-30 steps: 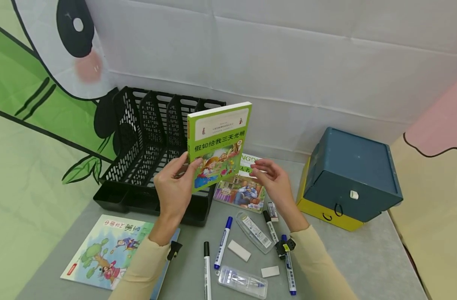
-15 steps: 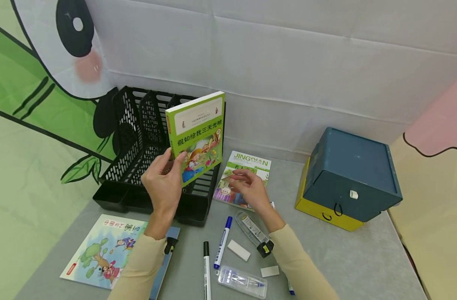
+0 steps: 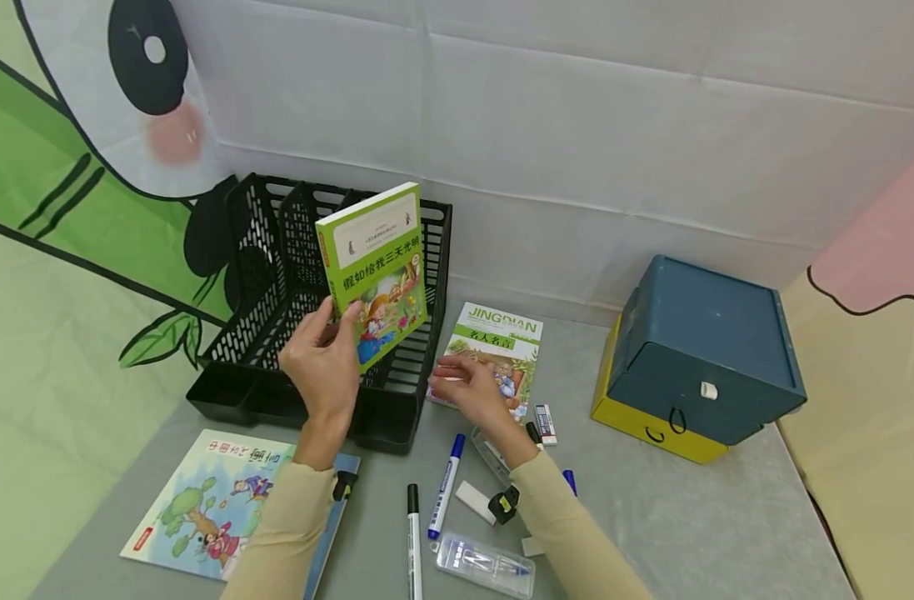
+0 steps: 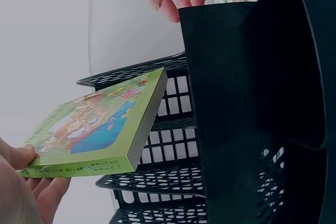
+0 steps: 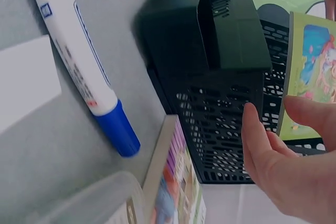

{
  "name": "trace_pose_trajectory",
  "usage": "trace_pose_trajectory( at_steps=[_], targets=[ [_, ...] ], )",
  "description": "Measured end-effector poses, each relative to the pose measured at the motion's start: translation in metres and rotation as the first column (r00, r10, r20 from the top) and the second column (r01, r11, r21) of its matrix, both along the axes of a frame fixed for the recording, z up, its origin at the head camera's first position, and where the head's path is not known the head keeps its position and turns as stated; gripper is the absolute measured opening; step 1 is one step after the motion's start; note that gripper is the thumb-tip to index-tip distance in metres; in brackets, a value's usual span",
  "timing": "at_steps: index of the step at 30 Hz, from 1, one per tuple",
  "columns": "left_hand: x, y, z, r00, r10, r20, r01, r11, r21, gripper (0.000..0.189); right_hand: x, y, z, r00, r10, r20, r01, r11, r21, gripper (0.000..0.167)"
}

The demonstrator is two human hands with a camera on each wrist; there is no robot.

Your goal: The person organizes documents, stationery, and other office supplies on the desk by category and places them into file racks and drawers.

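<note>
My left hand (image 3: 323, 371) pinches a green paperback book (image 3: 377, 267) by its spine side, thumb on the front cover and fingers behind. The book stands nearly upright over the right-hand slots of a black desktop file rack (image 3: 215, 400). In the left wrist view the book's bottom edge (image 4: 149, 119) faces the rack's slots. My right hand (image 3: 471, 393) holds nothing; its fingers are loosely bent near the rack's front right corner, above a second book (image 3: 501, 321) lettered JINGDIAN. The right wrist view shows the right hand (image 5: 294, 163) close to the green book's lower side.
A larger picture book (image 3: 202, 508) lies at the front left. Markers (image 3: 446, 487), erasers (image 3: 475, 500) and clear plastic cases (image 3: 486, 565) are spread across the front middle. A blue drawer box (image 3: 707, 333) sits on a yellow one (image 3: 636, 433) at the right.
The left hand has carried the green book leftward, over the rack's slots. The right hand has moved left and down, away from the book, toward the rack's front right corner.
</note>
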State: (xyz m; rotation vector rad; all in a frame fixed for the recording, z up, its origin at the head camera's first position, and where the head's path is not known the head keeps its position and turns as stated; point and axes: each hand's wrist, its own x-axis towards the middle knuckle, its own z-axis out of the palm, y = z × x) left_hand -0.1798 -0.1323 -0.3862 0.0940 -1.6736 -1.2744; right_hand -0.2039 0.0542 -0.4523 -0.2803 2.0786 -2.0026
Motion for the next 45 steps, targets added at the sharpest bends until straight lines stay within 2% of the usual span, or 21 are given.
trace_pose_trajectory(
  at_steps=[8,15,21,30,38,41,45],
  targets=[
    [-0.011,0.004,-0.009,0.999,0.020,0.035,-0.019,0.999,-0.027,0.035,0.001,-0.011,-0.005,0.999,0.035,0.018,-0.035,0.999,-0.006,0.044],
    [-0.021,0.010,-0.014,0.997,0.032,0.069,-0.028,0.997,-0.069,0.035,0.000,-0.019,-0.007,0.998,-0.007,0.059,0.008,1.000,-0.012,0.044],
    [-0.031,0.017,-0.017,0.989,0.069,0.131,-0.053,0.991,-0.124,0.036,-0.002,-0.022,-0.008,0.993,-0.048,0.106,0.051,0.999,-0.020,0.043],
    [-0.042,0.023,-0.023,0.978,0.090,0.190,-0.059,0.984,-0.167,0.036,-0.004,-0.026,-0.006,0.987,-0.082,0.139,0.086,0.996,-0.023,0.044],
    [-0.052,0.021,-0.038,0.964,0.131,0.232,-0.076,0.970,-0.232,0.031,-0.005,-0.031,-0.004,0.985,-0.119,0.128,0.115,0.992,0.042,0.042],
    [-0.054,0.019,-0.041,0.959,0.143,0.245,-0.085,0.969,-0.232,0.031,-0.006,-0.032,-0.004,0.985,-0.118,0.128,0.112,0.992,0.052,0.042],
    [-0.056,0.018,-0.041,0.953,0.123,0.276,-0.066,0.976,-0.209,0.030,-0.005,-0.031,-0.004,0.983,-0.121,0.138,0.118,0.992,0.033,0.042]
  ],
)
